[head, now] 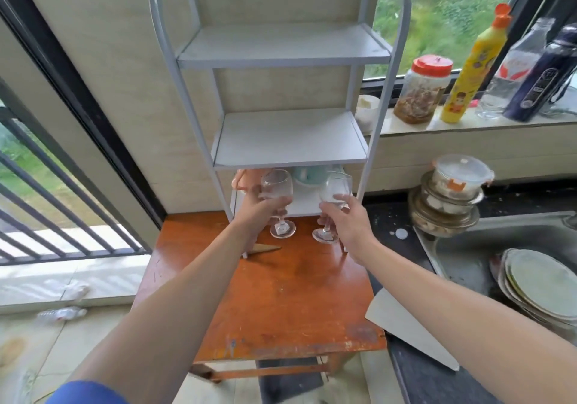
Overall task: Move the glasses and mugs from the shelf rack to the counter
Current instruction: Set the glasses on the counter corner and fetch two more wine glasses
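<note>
A white three-tier shelf rack [288, 157] stands on an orange wooden table [281, 294]. My left hand [260, 213] grips a clear stemmed glass [278, 190] in front of the bottom shelf. My right hand [346, 219] grips a second clear stemmed glass [335, 188], tilted slightly right. Both glass feet hang just above the tabletop. Behind them on the bottom shelf sit a pale teal mug [307, 175] and a pink mug [245, 179], partly hidden. The two upper shelves hold nothing.
The dark counter [390, 232] lies to the right, with stacked lidded containers [449, 197] and a steel sink [512, 235] holding plates [543, 285]. A jar [421, 88], a yellow bottle [474, 66] and other bottles line the windowsill. A white board [406, 328] leans by the table.
</note>
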`<state>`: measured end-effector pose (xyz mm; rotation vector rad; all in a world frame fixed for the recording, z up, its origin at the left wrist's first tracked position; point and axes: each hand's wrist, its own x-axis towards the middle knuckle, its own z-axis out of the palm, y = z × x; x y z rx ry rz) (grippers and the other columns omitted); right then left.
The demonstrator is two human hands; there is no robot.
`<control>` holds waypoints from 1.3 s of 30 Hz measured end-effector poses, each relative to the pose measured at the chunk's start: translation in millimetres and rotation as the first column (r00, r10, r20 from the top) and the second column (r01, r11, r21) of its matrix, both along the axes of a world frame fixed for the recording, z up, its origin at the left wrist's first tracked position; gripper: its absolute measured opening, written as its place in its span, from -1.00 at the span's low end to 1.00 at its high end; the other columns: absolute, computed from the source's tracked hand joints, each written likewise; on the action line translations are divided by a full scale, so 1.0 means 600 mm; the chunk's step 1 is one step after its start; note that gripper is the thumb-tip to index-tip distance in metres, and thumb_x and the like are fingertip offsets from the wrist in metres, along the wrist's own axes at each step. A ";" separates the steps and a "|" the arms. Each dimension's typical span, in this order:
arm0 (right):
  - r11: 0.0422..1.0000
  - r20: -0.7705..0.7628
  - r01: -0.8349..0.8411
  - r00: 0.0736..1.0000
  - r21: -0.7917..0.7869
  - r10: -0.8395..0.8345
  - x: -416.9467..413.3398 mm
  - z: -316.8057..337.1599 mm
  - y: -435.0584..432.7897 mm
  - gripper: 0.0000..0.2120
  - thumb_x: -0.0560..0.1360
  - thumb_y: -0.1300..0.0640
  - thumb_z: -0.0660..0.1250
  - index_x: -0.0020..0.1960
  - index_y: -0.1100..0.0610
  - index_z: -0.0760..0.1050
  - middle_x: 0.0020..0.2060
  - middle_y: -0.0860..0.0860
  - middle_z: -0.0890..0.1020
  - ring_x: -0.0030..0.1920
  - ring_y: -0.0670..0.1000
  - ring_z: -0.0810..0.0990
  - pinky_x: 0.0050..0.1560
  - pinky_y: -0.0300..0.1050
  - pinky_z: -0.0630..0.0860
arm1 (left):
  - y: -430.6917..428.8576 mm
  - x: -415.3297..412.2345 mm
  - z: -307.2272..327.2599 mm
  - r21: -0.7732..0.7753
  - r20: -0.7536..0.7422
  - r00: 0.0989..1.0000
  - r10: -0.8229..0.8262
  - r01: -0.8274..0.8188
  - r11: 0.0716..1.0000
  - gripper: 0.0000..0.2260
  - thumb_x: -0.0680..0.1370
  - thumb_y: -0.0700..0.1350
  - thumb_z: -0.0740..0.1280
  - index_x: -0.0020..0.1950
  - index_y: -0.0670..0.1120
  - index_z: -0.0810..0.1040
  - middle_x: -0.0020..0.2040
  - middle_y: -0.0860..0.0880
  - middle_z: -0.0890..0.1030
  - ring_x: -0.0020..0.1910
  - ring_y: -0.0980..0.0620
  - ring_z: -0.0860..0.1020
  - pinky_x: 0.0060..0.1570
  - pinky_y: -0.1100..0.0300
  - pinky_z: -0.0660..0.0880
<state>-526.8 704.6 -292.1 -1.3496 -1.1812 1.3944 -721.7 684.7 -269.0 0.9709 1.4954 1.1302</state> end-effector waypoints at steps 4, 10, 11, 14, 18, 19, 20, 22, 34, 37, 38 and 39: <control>0.996 -0.039 0.027 0.999 -0.089 -0.031 0.036 0.004 -0.079 -0.73 0.49 0.05 0.42 0.16 0.07 0.50 -0.15 0.09 0.69 -0.19 0.04 0.70 -0.04 0.06 0.59 | -0.062 0.015 0.007 -0.067 0.067 0.993 -0.100 0.105 0.992 -0.52 0.37 0.01 0.51 0.17 -0.09 0.40 0.05 -0.19 0.61 -0.13 -0.11 0.69 -0.04 0.01 0.61; 0.979 -0.132 0.115 0.982 -0.168 -0.138 0.126 0.018 -0.213 -0.66 0.48 -0.04 0.40 0.19 0.05 0.49 -0.19 0.08 0.67 -0.23 0.06 0.66 -0.12 0.02 0.57 | -0.148 0.105 0.020 -0.100 0.126 0.963 -0.239 0.252 0.962 -0.60 0.47 -0.03 0.44 0.21 -0.16 0.44 -0.03 -0.13 0.62 -0.19 -0.11 0.66 0.00 -0.07 0.58; 0.975 -0.146 0.132 0.977 -0.177 -0.158 0.146 0.021 -0.234 -0.64 0.48 -0.06 0.40 0.19 0.07 0.49 -0.20 0.08 0.66 -0.24 0.05 0.65 -0.14 0.01 0.56 | -0.163 0.127 0.021 -0.110 0.141 0.953 -0.268 0.284 0.952 -0.61 0.48 -0.02 0.43 0.22 -0.16 0.44 -0.02 -0.14 0.61 -0.18 -0.11 0.66 0.02 -0.08 0.57; 0.959 -0.144 0.214 0.960 -0.188 -0.242 0.214 0.029 -0.298 -0.64 0.47 -0.12 0.40 0.17 0.04 0.51 -0.14 0.11 0.66 -0.24 0.02 0.66 -0.23 -0.07 0.57 | -0.202 0.197 0.024 -0.131 0.157 0.915 -0.373 0.393 0.910 -0.64 0.51 0.02 0.38 0.21 -0.13 0.44 0.07 -0.18 0.59 -0.08 -0.15 0.64 0.02 -0.06 0.58; 0.906 -0.135 0.368 0.906 -0.210 -0.400 0.324 0.041 -0.384 -0.62 0.45 -0.18 0.40 0.12 0.04 0.54 -0.14 0.09 0.69 -0.27 -0.02 0.68 -0.28 -0.13 0.54 | -0.245 0.307 0.026 -0.147 0.184 0.845 -0.502 0.529 0.836 -0.59 0.50 0.06 0.38 0.24 -0.13 0.43 0.05 -0.20 0.59 -0.16 -0.12 0.62 -0.03 -0.02 0.59; 0.890 -0.139 0.402 0.889 -0.216 -0.436 0.354 0.045 -0.407 -0.60 0.43 -0.20 0.41 0.11 0.05 0.54 -0.16 0.07 0.70 -0.28 -0.01 0.67 -0.28 -0.13 0.53 | -0.256 0.338 0.027 -0.152 0.198 0.825 -0.529 0.559 0.815 -0.61 0.50 0.06 0.39 0.21 -0.13 0.43 0.01 -0.21 0.59 -0.21 -0.10 0.61 -0.06 -0.02 0.59; 0.874 -0.144 0.433 0.872 -0.221 -0.468 0.385 0.050 -0.430 -0.59 0.41 -0.21 0.43 0.09 0.05 0.54 -0.19 0.05 0.70 -0.27 0.00 0.67 -0.29 -0.13 0.52 | -0.266 0.370 0.029 -0.158 0.210 0.807 -0.552 0.586 0.795 -0.64 0.49 0.05 0.40 0.16 -0.12 0.44 -0.02 -0.22 0.59 -0.26 -0.08 0.61 -0.10 -0.01 0.60; 0.843 -0.146 0.490 0.838 -0.222 -0.526 0.449 0.059 -0.476 -0.59 0.40 -0.20 0.45 0.08 0.06 0.54 -0.21 0.04 0.70 -0.27 0.00 0.66 -0.29 -0.13 0.50 | -0.285 0.438 0.032 -0.171 0.224 0.770 -0.597 0.634 0.754 -0.68 0.48 0.04 0.41 0.10 -0.11 0.45 -0.06 -0.21 0.57 -0.32 -0.07 0.60 -0.18 0.03 0.60; 0.576 -0.080 0.799 0.571 -0.174 -0.817 0.887 0.090 -0.775 -0.59 0.46 -0.03 0.44 0.18 0.19 0.50 -0.07 0.16 0.66 -0.19 0.08 0.64 -0.19 -0.07 0.50 | -0.436 0.957 0.044 -0.132 0.224 0.455 -0.862 0.890 0.436 -0.62 0.43 0.05 0.45 0.14 -0.10 0.49 -0.14 -0.19 0.61 -0.31 -0.09 0.62 -0.14 0.02 0.62; 0.484 -0.053 0.861 0.482 -0.154 -0.874 0.981 0.091 -0.850 -0.60 0.46 -0.07 0.44 0.17 0.16 0.51 -0.03 0.16 0.68 -0.19 0.07 0.66 -0.17 -0.06 0.52 | -0.489 1.076 0.043 -0.127 0.215 0.344 -0.914 0.938 0.323 -0.52 0.34 0.13 0.48 0.12 -0.12 0.52 -0.15 -0.16 0.63 -0.28 -0.09 0.62 -0.12 0.01 0.61; 0.454 -0.046 0.878 0.452 -0.151 -0.891 1.009 0.090 -0.873 -0.61 0.46 -0.07 0.44 0.15 0.15 0.52 -0.02 0.16 0.69 -0.19 0.06 0.66 -0.16 -0.05 0.51 | -0.506 1.114 0.042 -0.130 0.209 0.305 -0.929 0.950 0.283 -0.51 0.33 0.15 0.48 0.11 -0.12 0.53 -0.16 -0.15 0.63 -0.27 -0.09 0.63 -0.10 -0.01 0.61; 0.426 -0.042 0.892 0.425 -0.150 -0.904 1.034 0.088 -0.895 -0.62 0.46 -0.08 0.44 0.14 0.14 0.52 -0.02 0.16 0.69 -0.20 0.05 0.67 -0.15 -0.05 0.50 | -0.521 1.151 0.041 -0.129 0.203 0.269 -0.941 0.960 0.247 -0.52 0.33 0.15 0.47 0.10 -0.13 0.54 -0.16 -0.15 0.63 -0.27 -0.09 0.63 -0.06 -0.03 0.60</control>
